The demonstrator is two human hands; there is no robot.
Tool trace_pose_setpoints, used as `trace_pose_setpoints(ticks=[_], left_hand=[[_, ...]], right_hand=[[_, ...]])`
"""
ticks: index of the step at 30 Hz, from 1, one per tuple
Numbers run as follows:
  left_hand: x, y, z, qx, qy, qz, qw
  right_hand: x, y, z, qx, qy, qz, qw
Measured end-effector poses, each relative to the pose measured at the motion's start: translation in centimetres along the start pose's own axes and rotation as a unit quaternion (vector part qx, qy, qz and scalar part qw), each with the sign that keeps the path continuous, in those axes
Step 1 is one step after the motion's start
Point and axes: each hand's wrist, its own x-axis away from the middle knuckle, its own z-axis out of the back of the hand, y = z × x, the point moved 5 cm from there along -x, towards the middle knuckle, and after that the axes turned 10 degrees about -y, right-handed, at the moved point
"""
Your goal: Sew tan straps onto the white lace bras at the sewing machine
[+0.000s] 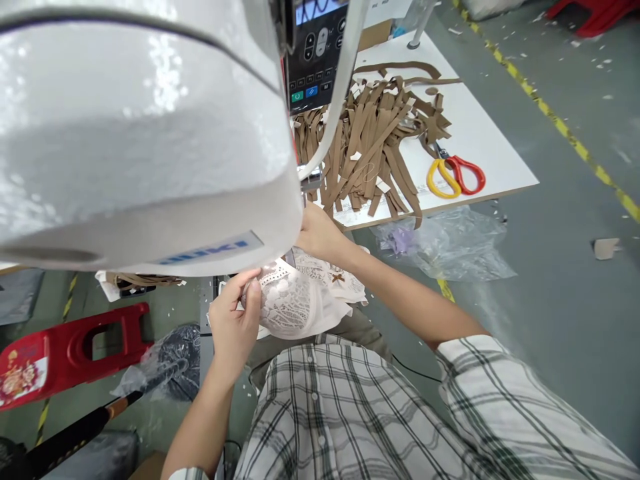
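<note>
A clear crumpled plastic bag [445, 243] lies on the grey concrete floor [560, 280] below the table edge, with something pale purple bunched inside it. A second clear bag [167, 363], at lower left, holds a dark, netted bundle.

The left hand [235, 323] pinches the near edge of a white lace fabric piece [295, 303], thumb on top and fingers curled beneath it. The lace is thin and openwork, with a scalloped, patterned border, and it hangs in soft folds over the person's lap, just under the head of the glossy white sewing machine [140, 133]. The right hand [317, 233] rests on the far side of the same lace, close under the machine's arm; its fingers are hidden by the machine body, so whether they grip or press flat cannot be told. A small brown bow-like mark [339, 277] sits on the lace near that wrist.

The machine's casing is smooth and rounded, with a black control panel [315, 53] of small buttons on its side. Behind it, on the flat white table [480, 133], lies a loose heap of brown flat fabric strips [373, 143], matte and ribbon-like, crossing one another. Just beside the heap lie scissors with one yellow and one red handle loop [455, 175]. A red plastic stool [75, 350] stands at lower left. The person wears a grey and white plaid shirt [350, 413].
</note>
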Motion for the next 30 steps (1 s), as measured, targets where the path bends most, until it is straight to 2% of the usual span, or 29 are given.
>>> trace_pose_setpoints(ticks=[5, 8, 10, 13, 15, 17, 20, 30], left_hand=[[0.2, -0.2, -0.4, 0.006, -0.007, -0.012, 1.0], [0.7, 0.1, -0.7, -0.015, -0.021, -0.054, 0.998], [1.3, 0.7, -0.6, -0.067, 0.027, -0.103, 0.992], [2.3, 2.2, -0.9, -0.164, 0.117, -0.173, 0.964], [2.5, 3.1, -2.0, -0.199, 0.106, -0.193, 0.955], [2.5, 3.7, -3.1, -0.216, 0.077, -0.195, 0.954], [2.4, 4.0, -3.8, -0.233, 0.072, -0.183, 0.952], [1.6, 3.6, -3.4, -0.259, 0.072, -0.176, 0.947]], right_hand=[[0.7, -0.2, -0.1, -0.014, 0.008, -0.011, 1.0], [1.5, -0.2, -0.1, -0.016, -0.01, -0.018, 1.0], [1.8, -0.2, 0.0, -0.009, -0.018, -0.018, 1.0], [1.8, -0.1, 0.0, 0.012, -0.021, -0.02, 1.0], [1.6, -0.1, -0.2, 0.031, -0.019, -0.02, 0.999], [1.4, 0.0, -0.4, 0.048, -0.014, -0.02, 0.999], [1.2, 0.0, -0.6, 0.061, -0.006, -0.027, 0.998], [0.8, 0.1, -0.7, 0.091, 0.017, -0.024, 0.995]])
